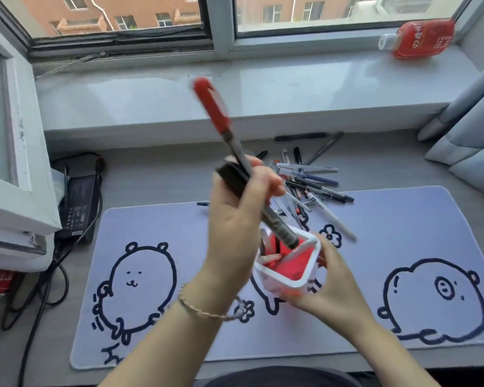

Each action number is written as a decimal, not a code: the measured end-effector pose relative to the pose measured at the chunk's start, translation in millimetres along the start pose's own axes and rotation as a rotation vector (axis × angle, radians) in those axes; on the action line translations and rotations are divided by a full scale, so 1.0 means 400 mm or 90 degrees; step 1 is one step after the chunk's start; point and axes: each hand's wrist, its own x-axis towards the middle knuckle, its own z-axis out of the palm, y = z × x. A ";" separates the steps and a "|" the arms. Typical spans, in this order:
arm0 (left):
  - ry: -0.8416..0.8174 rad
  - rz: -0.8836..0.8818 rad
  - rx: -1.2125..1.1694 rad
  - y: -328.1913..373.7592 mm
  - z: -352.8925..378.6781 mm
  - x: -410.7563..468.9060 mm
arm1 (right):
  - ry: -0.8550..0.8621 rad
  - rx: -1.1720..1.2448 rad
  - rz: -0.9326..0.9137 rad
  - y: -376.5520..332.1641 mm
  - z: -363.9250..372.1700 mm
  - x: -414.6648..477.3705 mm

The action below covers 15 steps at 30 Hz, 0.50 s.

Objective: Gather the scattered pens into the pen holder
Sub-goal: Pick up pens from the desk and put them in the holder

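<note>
Two hands work above the desk mat (403,219). Left hand (235,219), wrist raised, grips a red-capped marker (227,135) and a thicker black marker (232,177), the red-capped one's lower end dipping into the pen holder (294,280). Right hand (333,289) cups the holder's near side. Scattered pens (316,180) lie just behind on the surface.
</note>
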 end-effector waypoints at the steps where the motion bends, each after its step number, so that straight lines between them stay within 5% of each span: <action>1: -0.003 -0.009 0.030 -0.025 0.013 -0.010 | 0.005 -0.002 -0.008 -0.004 0.006 -0.001; 15: -0.155 0.253 0.452 -0.116 -0.057 -0.052 | 0.053 -0.017 -0.016 -0.010 0.005 -0.008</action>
